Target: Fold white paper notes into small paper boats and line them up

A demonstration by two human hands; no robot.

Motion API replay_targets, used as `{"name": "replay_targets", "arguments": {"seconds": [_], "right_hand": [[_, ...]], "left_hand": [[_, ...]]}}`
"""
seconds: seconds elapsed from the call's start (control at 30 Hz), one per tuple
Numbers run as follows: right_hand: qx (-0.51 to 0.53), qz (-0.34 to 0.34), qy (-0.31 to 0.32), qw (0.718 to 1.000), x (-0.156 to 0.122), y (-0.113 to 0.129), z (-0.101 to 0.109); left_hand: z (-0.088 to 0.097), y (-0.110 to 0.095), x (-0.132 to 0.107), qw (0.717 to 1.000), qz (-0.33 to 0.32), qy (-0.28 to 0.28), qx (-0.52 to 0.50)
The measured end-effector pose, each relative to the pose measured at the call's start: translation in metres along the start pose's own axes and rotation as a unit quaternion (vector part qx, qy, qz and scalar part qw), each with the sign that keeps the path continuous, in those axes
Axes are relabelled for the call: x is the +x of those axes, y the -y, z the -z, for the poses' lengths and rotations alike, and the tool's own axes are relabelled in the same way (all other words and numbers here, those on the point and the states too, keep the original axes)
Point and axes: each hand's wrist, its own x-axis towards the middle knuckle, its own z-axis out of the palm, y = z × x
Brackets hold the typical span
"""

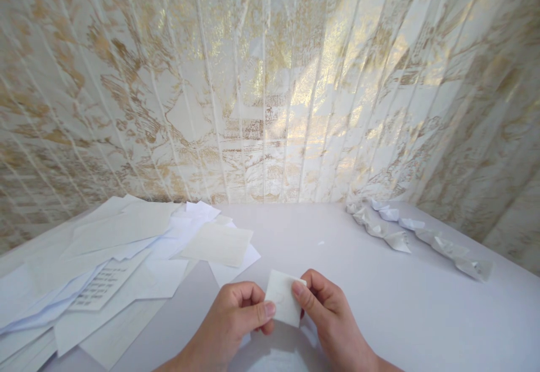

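Note:
A small folded white paper point(283, 297) is held just above the white table point(329, 231), near its front edge. My left hand point(234, 318) pinches the paper's left edge between thumb and curled fingers. My right hand point(327, 310) pinches its right edge, thumb on top. More white paper lies under my hands at the bottom of the view.
A loose pile of white paper sheets point(105, 265), some printed, covers the table's left side. A row of several folded paper pieces point(415, 234) runs along the back right. A cream and gold curtain point(270, 79) hangs behind the table.

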Motion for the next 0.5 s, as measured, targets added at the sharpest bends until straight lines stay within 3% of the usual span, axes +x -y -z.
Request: {"name": "replay_targets", "arguments": {"seconds": [0.27, 0.5], "right_hand": [[-0.042, 0.018, -0.002, 0.999, 0.0, -0.002, 0.001], [-0.124, 0.039, 0.024, 0.991, -0.002, -0.002, 0.003]], "left_hand": [[0.004, 0.003, 0.0, 1.0, 0.004, 0.008, -0.003], [0.013, 0.015, 0.008, 0.996, -0.022, 0.088, 0.006]]}}
